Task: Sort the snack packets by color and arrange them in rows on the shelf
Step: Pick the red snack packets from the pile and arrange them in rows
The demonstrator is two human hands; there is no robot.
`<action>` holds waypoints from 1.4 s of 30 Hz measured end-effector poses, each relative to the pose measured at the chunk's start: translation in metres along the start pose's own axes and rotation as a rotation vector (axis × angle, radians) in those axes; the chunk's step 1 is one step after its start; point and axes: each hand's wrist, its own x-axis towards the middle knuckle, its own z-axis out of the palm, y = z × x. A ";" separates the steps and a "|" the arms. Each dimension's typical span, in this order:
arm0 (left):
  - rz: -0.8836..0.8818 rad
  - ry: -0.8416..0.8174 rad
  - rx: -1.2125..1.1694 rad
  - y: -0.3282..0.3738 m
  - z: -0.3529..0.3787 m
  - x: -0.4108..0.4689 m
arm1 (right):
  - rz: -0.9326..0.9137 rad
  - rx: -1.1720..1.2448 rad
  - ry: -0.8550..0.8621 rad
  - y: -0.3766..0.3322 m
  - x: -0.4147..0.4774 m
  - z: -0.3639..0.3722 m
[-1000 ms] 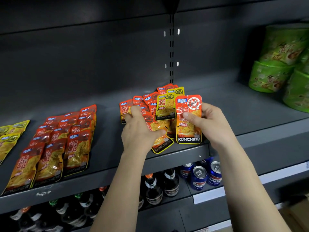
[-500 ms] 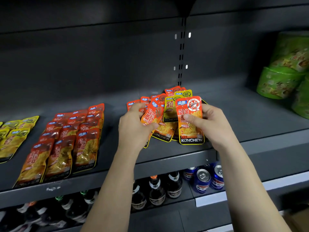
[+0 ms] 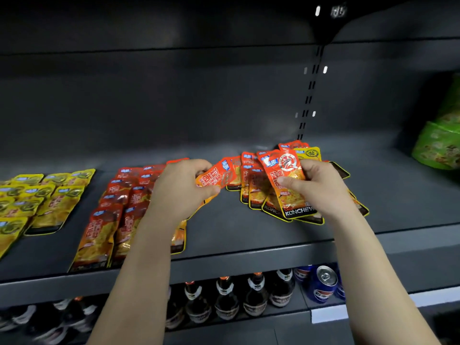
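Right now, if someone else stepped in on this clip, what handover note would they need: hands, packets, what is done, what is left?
Left hand grips a red packet, lifted between the red rows and the mixed pile.
Right hand pinches a second red packet at the front of the mixed pile, mid-shelf.
Done: yellow rows laid at far left, red rows beside them.
Left: probably add both held packets to the red rows, then sort the pile, which is mostly red with at least one yellow packet.
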 end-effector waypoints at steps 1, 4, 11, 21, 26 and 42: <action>0.000 0.000 0.011 -0.005 -0.006 0.000 | -0.004 -0.033 0.000 -0.001 0.003 0.005; -0.020 0.020 0.040 -0.019 -0.023 -0.003 | -0.022 -0.112 -0.029 -0.007 0.011 0.023; -0.079 0.053 0.089 -0.060 -0.051 -0.011 | -0.046 -0.307 -0.112 -0.028 0.028 0.072; -0.113 0.070 0.089 -0.107 -0.080 -0.010 | 0.042 -0.432 -0.164 -0.054 0.079 0.132; -0.076 0.055 0.091 -0.126 -0.090 -0.007 | 0.196 -0.283 -0.179 -0.046 0.102 0.158; -0.075 0.052 0.125 -0.146 -0.096 -0.010 | 0.284 -0.514 -0.083 -0.023 0.118 0.189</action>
